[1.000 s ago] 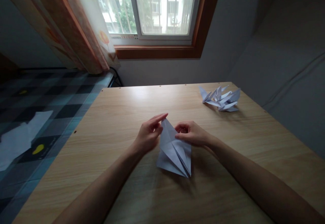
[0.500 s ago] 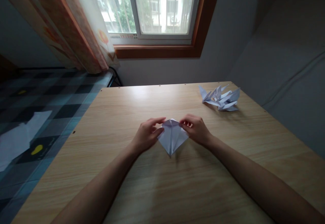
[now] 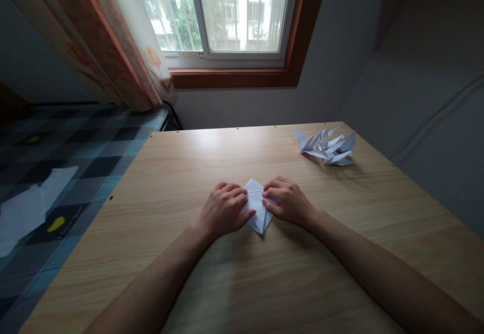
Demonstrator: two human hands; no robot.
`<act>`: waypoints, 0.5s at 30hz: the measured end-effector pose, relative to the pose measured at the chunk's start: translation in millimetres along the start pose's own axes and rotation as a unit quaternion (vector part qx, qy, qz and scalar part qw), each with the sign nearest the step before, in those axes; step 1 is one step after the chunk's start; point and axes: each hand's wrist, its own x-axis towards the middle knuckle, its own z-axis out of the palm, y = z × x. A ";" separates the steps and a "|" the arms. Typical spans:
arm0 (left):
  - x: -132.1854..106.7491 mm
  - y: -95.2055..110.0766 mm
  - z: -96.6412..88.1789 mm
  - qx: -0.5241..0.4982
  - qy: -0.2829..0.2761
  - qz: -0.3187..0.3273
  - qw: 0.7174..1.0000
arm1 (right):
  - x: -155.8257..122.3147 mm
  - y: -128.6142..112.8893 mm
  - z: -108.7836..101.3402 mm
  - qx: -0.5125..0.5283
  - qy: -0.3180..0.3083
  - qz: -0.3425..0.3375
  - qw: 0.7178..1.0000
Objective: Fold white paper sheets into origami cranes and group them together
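Note:
A piece of folded white origami paper (image 3: 258, 212), diamond-shaped, lies on the wooden table between both hands. My left hand (image 3: 227, 209) rests on its left side, fingers curled and thumb stretched across the lower part. On the right edge, my right hand (image 3: 286, 200) presses down with bent fingers, the thumb and fingertips close to the centre crease. Both side corners of the paper are hidden under the hands. The top point and the bottom point show.
Several folded white paper cranes (image 3: 328, 147) are clustered at the table's far right. The wooden table (image 3: 181, 172) stands below a window. To the left, white paper sheets (image 3: 34, 205) lie on a checked bedspread (image 3: 98, 166).
The paper, earlier held lifted with its top flap raised, now lies flatter. Both hands have moved inward over its sides and press on it; its bottom point has shifted slightly right.

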 end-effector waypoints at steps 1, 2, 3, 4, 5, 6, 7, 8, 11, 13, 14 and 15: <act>0.7 4.9 -0.8 0.023 -0.009 -0.003 1.000 | -0.8 -1.8 -0.6 -0.009 -0.005 0.003 1.000; 1.2 9.5 -1.5 0.048 -0.019 -0.006 0.999 | -1.8 -2.9 -1.2 -0.015 -0.010 0.005 1.000; 1.5 13.7 -1.9 0.073 -0.027 -0.012 0.997 | -2.9 -3.4 -1.7 -0.020 -0.015 0.007 1.000; 1.6 17.3 -2.2 0.091 -0.037 -0.016 0.995 | -4.0 -3.4 -2.1 -0.025 -0.020 0.010 0.999; 1.6 20.4 -2.4 0.105 -0.047 -0.018 0.993 | -5.1 -3.2 -2.5 -0.032 -0.024 0.015 0.999; 1.5 22.8 -2.7 0.115 -0.056 -0.021 0.992 | -6.0 -2.7 -2.8 -0.040 -0.028 0.021 0.999; 1.4 24.6 -3.1 0.121 -0.066 -0.023 0.990 | -6.7 -2.2 -2.8 -0.048 -0.032 0.029 0.998; 1.2 25.9 -3.5 0.126 -0.074 -0.025 0.989 | -7.3 -1.7 -2.6 -0.055 -0.036 0.038 0.997; 0.8 27.6 -4.7 0.131 -0.094 -0.032 0.986 | -7.9 -0.8 -0.3 -0.061 -0.039 0.076 0.994; 0.5 27.2 -4.6 0.129 -0.101 -0.037 0.986 | -7.6 -1.0 2.3 -0.054 -0.035 0.105 0.992; 0.2 26.5 -4.2 0.127 -0.102 -0.039 0.986 | -7.3 -1.5 3.7 -0.047 -0.032 0.119 0.991; -0.1 25.7 -3.5 0.123 -0.101 -0.042 0.986 | -6.8 -2.2 5.0 -0.039 -0.029 0.133 0.990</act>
